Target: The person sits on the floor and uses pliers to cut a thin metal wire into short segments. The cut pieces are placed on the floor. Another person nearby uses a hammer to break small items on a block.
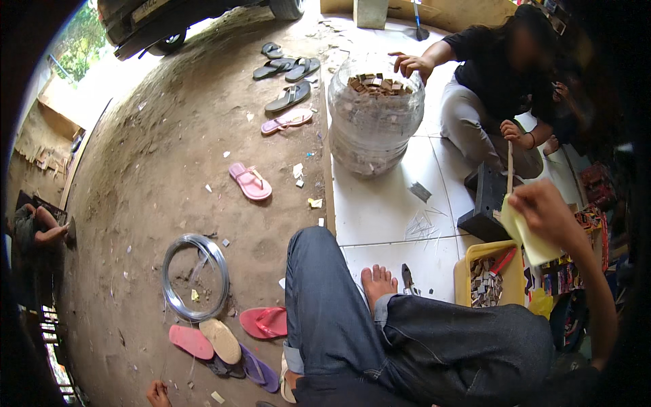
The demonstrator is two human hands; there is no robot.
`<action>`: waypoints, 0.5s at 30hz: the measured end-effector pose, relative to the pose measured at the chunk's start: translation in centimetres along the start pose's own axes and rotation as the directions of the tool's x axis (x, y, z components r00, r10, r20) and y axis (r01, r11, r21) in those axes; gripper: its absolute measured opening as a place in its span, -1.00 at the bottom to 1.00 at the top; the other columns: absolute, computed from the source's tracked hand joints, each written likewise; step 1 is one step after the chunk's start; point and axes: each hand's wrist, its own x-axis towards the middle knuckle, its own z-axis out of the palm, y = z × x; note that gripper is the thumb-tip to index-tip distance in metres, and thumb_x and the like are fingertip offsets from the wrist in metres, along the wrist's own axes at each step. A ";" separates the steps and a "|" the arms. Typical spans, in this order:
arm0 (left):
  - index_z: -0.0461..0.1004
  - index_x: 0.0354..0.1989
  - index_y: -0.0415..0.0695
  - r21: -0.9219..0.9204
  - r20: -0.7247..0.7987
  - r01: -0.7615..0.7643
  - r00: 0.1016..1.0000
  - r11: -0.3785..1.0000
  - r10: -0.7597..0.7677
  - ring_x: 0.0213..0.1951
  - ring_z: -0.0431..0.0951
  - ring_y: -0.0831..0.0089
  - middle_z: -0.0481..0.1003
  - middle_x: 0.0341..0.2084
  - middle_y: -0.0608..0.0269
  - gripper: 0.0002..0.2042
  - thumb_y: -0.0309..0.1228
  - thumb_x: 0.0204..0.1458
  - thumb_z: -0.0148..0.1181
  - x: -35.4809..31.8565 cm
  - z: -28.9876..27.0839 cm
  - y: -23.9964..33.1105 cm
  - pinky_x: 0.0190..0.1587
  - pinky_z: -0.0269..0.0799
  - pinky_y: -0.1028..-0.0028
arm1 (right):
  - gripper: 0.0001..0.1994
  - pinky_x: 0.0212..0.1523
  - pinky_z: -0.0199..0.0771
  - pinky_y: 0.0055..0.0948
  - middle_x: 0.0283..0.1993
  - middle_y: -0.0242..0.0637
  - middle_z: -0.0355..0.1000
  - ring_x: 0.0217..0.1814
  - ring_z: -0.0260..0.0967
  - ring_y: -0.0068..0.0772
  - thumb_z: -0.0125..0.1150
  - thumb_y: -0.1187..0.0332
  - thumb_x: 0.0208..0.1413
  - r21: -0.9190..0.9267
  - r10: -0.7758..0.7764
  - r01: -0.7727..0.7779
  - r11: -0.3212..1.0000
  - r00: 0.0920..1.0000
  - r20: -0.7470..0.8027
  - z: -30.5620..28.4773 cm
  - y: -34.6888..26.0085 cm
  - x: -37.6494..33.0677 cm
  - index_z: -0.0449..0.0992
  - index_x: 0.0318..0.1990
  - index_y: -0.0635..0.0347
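At the right, my right hand [548, 216] is raised with its fingers closed on a flat, pale yellow piece [532, 239] whose exact kind I cannot make out. Below it stands a yellow plastic tub [463, 278] holding many small flat pieces [485, 283] and something red. Down at the lower left edge, only the curled fingers of my left hand [158, 393] show, over the dirt ground; whatever they hold is hidden. A coil of shiny wire [220, 261] lies on the ground beyond that hand.
A person [475, 88] in black sits opposite, one hand at a large clear plastic container [373, 139] of small pieces, the other on a wooden stick [510, 163] by a dark block [485, 203]. Pliers [407, 278] lie near my foot. Sandals [251, 182] dot the dirt.
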 end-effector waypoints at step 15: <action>0.58 -0.38 -0.27 -0.432 0.165 -0.025 0.981 0.902 0.106 -0.55 0.27 0.72 0.34 -0.62 0.51 -0.71 -0.36 0.36 0.11 1.5 10.6 25.4 -0.50 0.13 0.58 | -0.91 -0.26 0.55 -0.23 -0.37 -0.06 0.56 -0.29 0.61 -0.16 0.32 0.50 0.18 0.485 -0.737 0.716 0.502 0.647 -0.193 -0.3 -17.1 4.6 0.61 -0.21 0.32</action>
